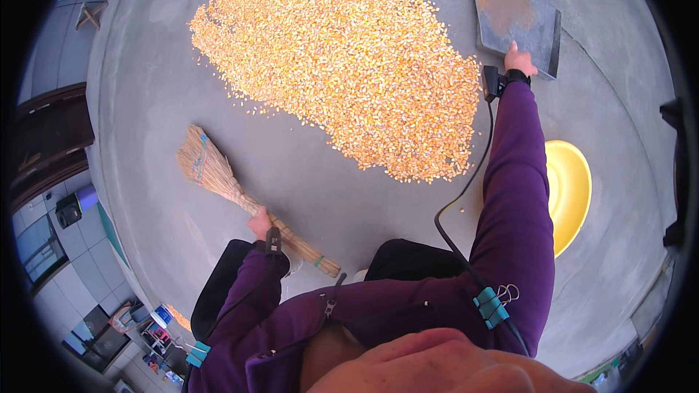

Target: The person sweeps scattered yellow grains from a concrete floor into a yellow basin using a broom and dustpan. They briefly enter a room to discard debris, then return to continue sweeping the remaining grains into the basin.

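Note:
A short straw broom (215, 172) slants across the left of the head view, its bristles toward the far left. My left hand (260, 223) is closed around its handle, whose bare end points back toward my body. At the far right lies a grey metal dustpan (523, 35) with brown dust spread over its floor. My right hand (520, 60), arm stretched out, grips its near edge with the thumb up; the fingers beneath are partly hidden. Between the two tools a wide layer of loose corn kernels (342, 65) covers the concrete, close to the dustpan's left side.
A yellow basin (570, 193) stands on the floor beside my right forearm, which partly covers it. From my right wrist a black cable (455, 200) hangs down to my jacket. Stray kernels dot the heap's edges. A building wall with a dark doorway (51, 138) runs along the left.

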The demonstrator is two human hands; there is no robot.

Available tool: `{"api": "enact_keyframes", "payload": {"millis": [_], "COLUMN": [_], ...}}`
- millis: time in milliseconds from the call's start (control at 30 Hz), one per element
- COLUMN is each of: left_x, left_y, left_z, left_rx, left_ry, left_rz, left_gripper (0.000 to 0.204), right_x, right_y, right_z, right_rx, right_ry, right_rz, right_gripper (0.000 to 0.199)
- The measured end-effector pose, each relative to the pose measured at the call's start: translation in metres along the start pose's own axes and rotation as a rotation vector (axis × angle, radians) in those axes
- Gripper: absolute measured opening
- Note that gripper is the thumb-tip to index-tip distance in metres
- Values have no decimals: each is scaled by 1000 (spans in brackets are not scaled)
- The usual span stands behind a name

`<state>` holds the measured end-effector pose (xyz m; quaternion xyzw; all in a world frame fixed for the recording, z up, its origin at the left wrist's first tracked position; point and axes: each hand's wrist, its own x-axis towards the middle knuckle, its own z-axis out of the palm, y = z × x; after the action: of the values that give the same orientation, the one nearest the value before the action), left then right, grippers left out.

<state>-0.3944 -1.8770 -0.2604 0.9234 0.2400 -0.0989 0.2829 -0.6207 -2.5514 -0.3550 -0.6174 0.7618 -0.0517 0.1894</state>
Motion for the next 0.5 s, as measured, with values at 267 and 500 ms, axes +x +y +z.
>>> {"api": "enact_keyframes", "payload": {"millis": [267,500], "left_x": [49,28], "left_y": [146,302], "left_z": [-82,-176], "left_rx": [-561,-480], "left_ry": [-221,-387], "left_rz": [-79,145], "left_gripper": [33,26], "right_x": [-65,-37], "right_y": [38,84], "right_z": [-22,-21], "right_rx": [568,658], "right_ry": [336,-303], "right_rz": [198,351], "right_gripper": [72,50]}}
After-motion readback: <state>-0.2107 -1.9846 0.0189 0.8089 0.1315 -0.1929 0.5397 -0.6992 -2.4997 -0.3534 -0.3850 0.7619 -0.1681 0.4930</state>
